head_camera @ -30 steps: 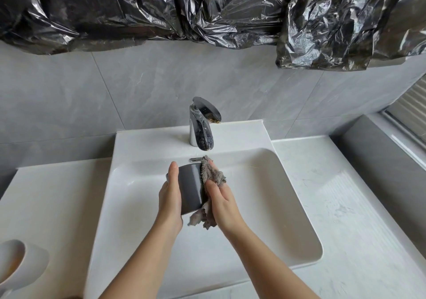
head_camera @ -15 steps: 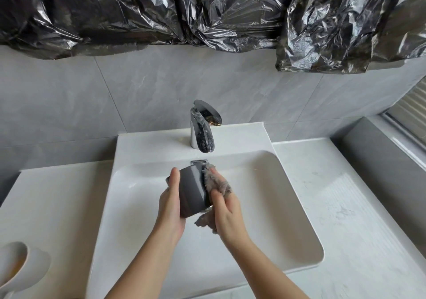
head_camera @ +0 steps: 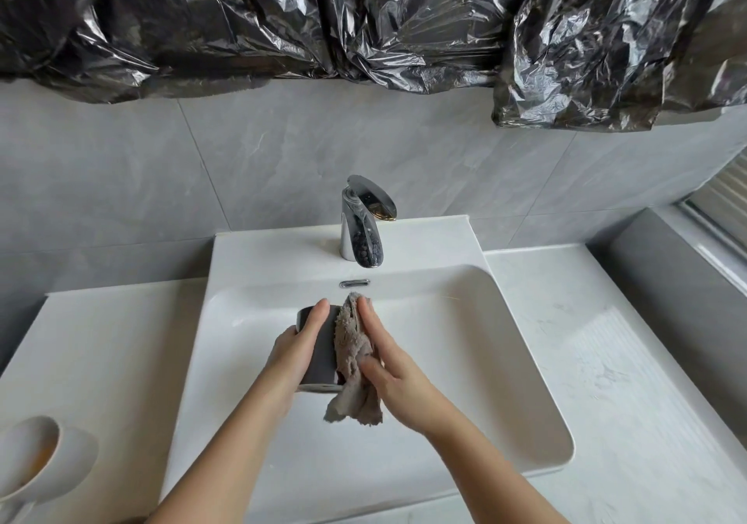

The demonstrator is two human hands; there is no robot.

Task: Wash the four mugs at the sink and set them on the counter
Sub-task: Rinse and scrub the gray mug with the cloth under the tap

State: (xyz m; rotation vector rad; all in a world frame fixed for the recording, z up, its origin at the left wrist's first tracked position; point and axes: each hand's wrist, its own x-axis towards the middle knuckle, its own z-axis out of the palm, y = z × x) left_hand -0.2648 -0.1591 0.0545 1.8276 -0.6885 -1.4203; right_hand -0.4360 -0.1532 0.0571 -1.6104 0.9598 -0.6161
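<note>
Dark grey mug (head_camera: 321, 358) held over sink (head_camera: 505, 362) basin, on its side, long axis near–far. L hand (head_camera: 299, 345) grips it. R hand (head_camera: 388, 366): fingers straight, thumb pinching cloth (head_camera: 353, 362) against mug wall.

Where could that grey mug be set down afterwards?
The counter right of the sink, between basin rim and grey ledge, is bare. The left stretch is bare from the wall down to the white mug at its near corner. Over the basin it is crowded: the left hand grips the grey mug, the right hand holds a cloth against it.
</note>
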